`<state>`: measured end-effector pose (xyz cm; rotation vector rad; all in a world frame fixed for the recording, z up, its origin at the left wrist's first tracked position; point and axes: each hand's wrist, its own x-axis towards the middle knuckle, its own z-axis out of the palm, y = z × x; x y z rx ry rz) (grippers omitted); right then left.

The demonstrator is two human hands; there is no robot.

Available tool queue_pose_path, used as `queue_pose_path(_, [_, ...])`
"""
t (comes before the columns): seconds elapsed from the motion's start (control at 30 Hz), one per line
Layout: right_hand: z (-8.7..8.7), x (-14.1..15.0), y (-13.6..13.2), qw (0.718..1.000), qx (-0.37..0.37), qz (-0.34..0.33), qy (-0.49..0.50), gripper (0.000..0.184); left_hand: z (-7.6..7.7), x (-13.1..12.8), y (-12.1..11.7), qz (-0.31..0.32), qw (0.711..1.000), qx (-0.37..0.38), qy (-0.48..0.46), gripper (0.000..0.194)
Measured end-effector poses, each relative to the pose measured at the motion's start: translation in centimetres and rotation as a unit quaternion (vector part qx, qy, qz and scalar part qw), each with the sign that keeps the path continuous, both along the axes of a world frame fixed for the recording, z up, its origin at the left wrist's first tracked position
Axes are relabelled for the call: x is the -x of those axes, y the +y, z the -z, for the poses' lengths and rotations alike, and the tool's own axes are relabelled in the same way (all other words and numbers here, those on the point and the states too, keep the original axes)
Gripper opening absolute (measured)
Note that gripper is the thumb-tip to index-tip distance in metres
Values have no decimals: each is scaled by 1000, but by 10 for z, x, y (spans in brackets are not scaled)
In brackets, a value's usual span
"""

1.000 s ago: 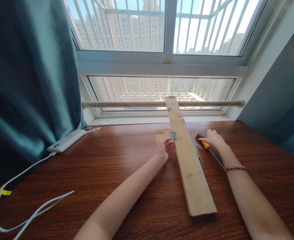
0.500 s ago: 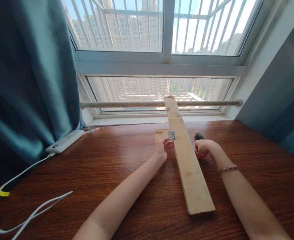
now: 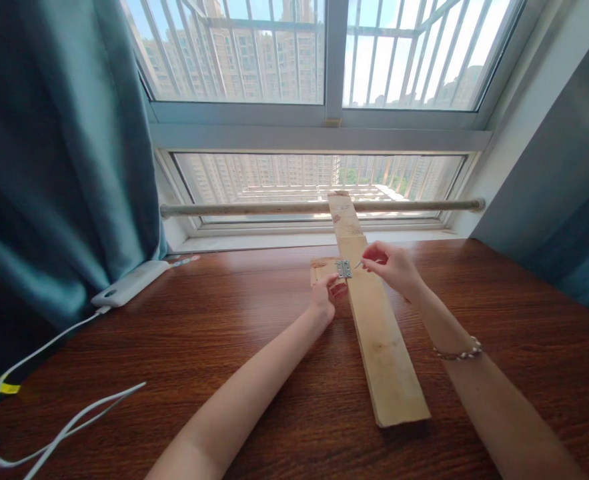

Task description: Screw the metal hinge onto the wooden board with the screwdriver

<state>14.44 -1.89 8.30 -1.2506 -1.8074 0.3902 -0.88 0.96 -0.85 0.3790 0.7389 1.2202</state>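
A long pale wooden plank [image 3: 380,340] lies on the dark wooden table [image 3: 234,320], its far end propped on a window rail. A small wooden block [image 3: 323,267] sits against the plank's left edge, and a small metal hinge [image 3: 344,268] bridges the two. My left hand [image 3: 326,297] rests at the block and plank edge just below the hinge, fingers curled and pressing. Over the plank, my right hand [image 3: 392,265] pinches a small screw [image 3: 359,264] just right of the hinge. The screwdriver is hidden behind my right hand.
A white power bank [image 3: 131,283] with white cables [image 3: 49,407] lies at the left. A teal curtain [image 3: 59,153] hangs on the left, another on the right. A metal rail [image 3: 254,209] and the window run across the back.
My right hand left the yellow-handled screwdriver, picked up a screw from the table beside the plank, and carried it up and left to the hinge. My left hand stayed put.
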Motion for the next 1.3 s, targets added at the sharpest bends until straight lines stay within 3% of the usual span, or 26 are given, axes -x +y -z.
queue_pose_path(0.13, [20, 26, 1, 999, -42, 8, -3, 6, 0, 1, 0, 3, 1000, -12, 0, 14])
queue_pose_path(0.3, [35, 32, 4, 998, -53, 32, -7, 8, -1, 1, -1, -2, 1000, -6, -5, 12])
queue_pose_path(0.5, [40, 36, 3, 997, -16, 56, -44, 9, -2, 1, -2, 5, 1000, -13, -8, 8])
queue_pose_path(0.7, [46, 37, 3, 990, -95, 9, -100, 10, -2, 2, -3, 8, 1000, -19, -9, 7])
queue_pose_path(0.97, [53, 34, 5, 970, -145, -76, -179, 18, 3, 2, 2, 16, 1000, -24, -9, 5])
queue_pose_path(1.3, [50, 38, 2, 967, -133, -22, -215, 18, 0, 2, 0, 2, 1000, -5, -3, 4])
